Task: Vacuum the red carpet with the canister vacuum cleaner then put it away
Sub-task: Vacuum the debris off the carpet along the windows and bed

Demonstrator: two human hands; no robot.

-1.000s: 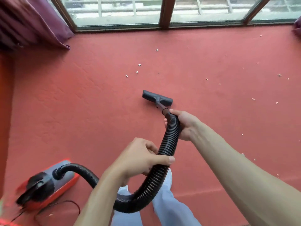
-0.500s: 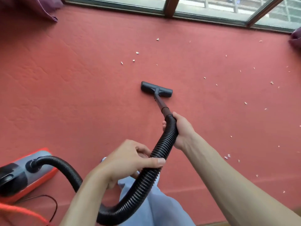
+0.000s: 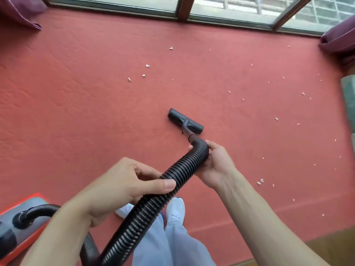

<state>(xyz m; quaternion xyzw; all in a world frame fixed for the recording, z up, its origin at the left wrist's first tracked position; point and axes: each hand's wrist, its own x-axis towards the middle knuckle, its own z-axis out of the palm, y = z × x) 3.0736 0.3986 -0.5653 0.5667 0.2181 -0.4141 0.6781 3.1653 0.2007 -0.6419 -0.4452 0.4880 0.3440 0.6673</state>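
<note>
A red carpet covers the floor, with several white crumbs scattered across its middle and right. The black floor nozzle lies flat on the carpet, angled down to the right. A black ribbed hose runs from it back to the orange and grey canister vacuum at the lower left. My right hand grips the hose's front end just behind the nozzle tube. My left hand is closed around the hose further back.
A window frame runs along the far edge of the carpet. Purple curtains hang at the far left and far right. My white shoes and pale trousers stand on the carpet below the hose. Wooden floor shows at the lower right.
The nozzle has been drawn back toward me and a little right, away from the crumbs near the window. Both hands keep their hold on the hose. The view has tilted down.
</note>
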